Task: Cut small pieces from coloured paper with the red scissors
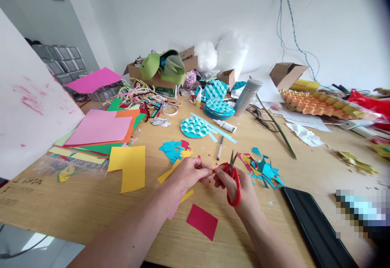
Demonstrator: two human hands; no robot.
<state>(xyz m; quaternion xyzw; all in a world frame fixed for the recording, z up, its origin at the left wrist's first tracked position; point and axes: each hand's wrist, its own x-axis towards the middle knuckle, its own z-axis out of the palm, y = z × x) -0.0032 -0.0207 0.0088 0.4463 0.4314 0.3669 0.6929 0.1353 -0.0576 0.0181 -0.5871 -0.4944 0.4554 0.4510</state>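
Well inside table edge [160, 262], red scissors [232, 168].

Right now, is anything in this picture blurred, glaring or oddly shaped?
Head view: the red scissors in the right hand look fairly crisp; glare whitens the floor at lower left; a screen-like object at right is masked by blocky pixels; the top right corner goes dark; wide-angle distortion seems to tilt the metal bottle.

Pen [219, 148] behind scissors [232, 165]; paper stack [99, 128] left, scraps [268, 169] right.
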